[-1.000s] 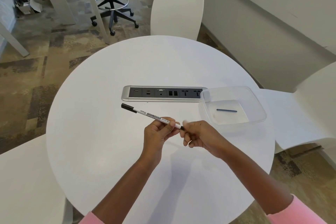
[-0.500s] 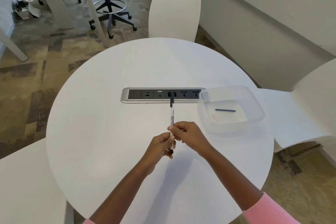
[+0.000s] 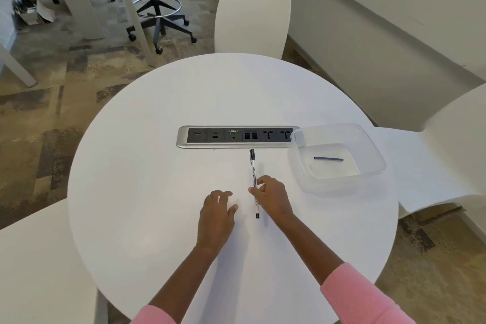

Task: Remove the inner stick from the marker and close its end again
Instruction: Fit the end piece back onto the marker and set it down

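One hand, the right hand (image 3: 273, 194), pinches the marker (image 3: 253, 168) mid-barrel low on the table (image 3: 157, 192), the left hand (image 3: 217, 214) lies open beside it, and the inner stick (image 3: 328, 158) sits in the clear tray (image 3: 378, 166), so release gently to stop it rolling.

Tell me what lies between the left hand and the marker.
Nothing: in the head view only bare table separates the left hand from the marker, which the right hand pinches.

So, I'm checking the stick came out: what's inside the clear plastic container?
One thin dark stick lies flat on the floor of the clear plastic container. Nothing else shows inside; its see-through walls hide nothing.
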Action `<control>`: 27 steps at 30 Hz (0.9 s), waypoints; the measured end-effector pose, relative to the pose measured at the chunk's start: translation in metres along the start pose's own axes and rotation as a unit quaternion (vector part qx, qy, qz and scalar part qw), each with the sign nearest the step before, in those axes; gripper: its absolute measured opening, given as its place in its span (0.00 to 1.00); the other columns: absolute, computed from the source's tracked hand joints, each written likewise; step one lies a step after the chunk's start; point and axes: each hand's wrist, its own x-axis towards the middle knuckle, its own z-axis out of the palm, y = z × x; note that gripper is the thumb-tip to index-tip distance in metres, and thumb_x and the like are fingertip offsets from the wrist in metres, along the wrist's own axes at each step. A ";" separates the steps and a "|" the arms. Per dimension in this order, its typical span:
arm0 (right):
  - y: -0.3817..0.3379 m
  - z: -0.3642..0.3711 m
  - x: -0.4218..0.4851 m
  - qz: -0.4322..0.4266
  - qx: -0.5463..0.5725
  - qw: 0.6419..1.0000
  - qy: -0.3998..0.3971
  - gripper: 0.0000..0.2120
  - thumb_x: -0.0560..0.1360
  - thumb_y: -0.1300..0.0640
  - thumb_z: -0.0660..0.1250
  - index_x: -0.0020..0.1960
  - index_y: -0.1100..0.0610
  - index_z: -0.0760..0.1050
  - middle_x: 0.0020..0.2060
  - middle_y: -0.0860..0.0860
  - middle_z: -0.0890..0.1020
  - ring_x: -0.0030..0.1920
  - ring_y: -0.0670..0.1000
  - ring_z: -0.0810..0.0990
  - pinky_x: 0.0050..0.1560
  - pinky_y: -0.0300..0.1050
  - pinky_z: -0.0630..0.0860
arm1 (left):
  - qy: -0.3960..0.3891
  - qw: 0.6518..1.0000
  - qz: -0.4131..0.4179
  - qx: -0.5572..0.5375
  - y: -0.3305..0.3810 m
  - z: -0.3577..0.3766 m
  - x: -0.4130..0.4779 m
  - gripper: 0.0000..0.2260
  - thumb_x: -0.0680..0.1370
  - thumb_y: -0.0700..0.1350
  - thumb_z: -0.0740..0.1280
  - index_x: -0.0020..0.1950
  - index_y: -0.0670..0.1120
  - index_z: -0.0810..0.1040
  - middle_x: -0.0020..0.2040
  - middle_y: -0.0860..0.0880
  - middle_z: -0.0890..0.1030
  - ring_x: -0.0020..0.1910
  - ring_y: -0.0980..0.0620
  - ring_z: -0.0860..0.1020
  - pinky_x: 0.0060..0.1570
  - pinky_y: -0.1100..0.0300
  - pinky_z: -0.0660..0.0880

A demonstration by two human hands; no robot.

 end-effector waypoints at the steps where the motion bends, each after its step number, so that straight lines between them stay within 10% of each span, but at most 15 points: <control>1: 0.002 0.004 0.002 0.003 -0.015 1.000 0.004 0.12 0.72 0.60 0.66 0.54 0.64 0.74 0.42 0.60 0.80 0.46 0.59 0.80 0.43 0.42 0.70 | -0.007 0.999 0.004 0.043 -0.004 0.002 0.002 0.17 0.80 0.47 0.57 0.68 0.45 0.66 0.70 0.44 0.67 0.71 0.47 0.62 0.67 0.56 0.62; 11: 0.010 0.031 0.009 0.004 -0.167 0.986 0.014 0.12 0.75 0.60 0.62 0.56 0.65 0.70 0.54 0.62 0.76 0.54 0.61 0.76 0.54 0.51 0.71 | -0.064 0.975 -0.008 0.214 -0.030 0.014 0.014 0.26 0.81 0.53 0.48 0.75 0.46 0.42 0.77 0.42 0.43 0.76 0.43 0.43 0.73 0.50 0.45; 27: 0.015 0.039 0.011 0.008 -0.119 0.992 0.044 0.13 0.75 0.58 0.63 0.57 0.63 0.71 0.53 0.62 0.76 0.52 0.61 0.77 0.53 0.51 0.73 | -0.072 0.976 0.017 0.206 -0.051 0.020 0.021 0.26 0.81 0.53 0.47 0.75 0.45 0.43 0.77 0.42 0.42 0.76 0.43 0.43 0.73 0.48 0.44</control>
